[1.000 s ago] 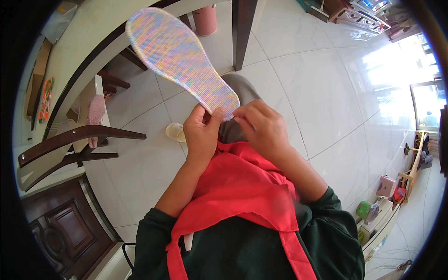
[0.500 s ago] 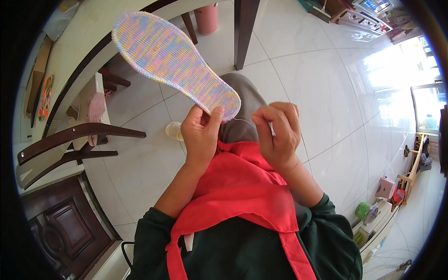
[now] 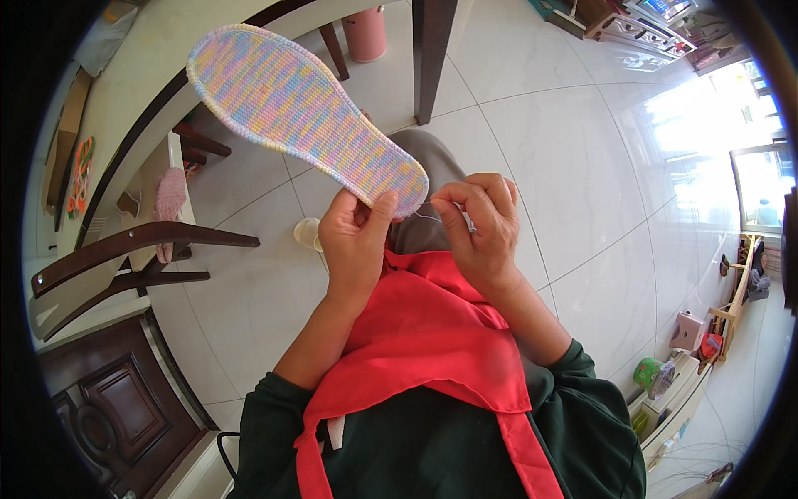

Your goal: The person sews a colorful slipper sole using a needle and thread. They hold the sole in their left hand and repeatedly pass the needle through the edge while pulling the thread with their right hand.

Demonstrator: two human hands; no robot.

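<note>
1. Insole [image 3: 303, 112], knitted in pastel stripes, sat heel-end pinched in our left hand [image 3: 353, 241], toe raised away from us.
2. Our right hand [image 3: 480, 223] pinched a thin thread [image 3: 426, 202] just beside that heel.
3. Below lay our red apron [image 3: 416, 333]; white floor tiles [image 3: 582, 125] spread beyond.

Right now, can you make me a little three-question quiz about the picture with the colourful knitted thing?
1. True or false: the left hand holds the pastel knitted insole by its narrow end.
2. What does the right hand pinch? A) scissors B) a thin thread C) a spoon
3. What colour is the cloth over the person's lap?

Key: 1 true; 2 B; 3 red.
</note>
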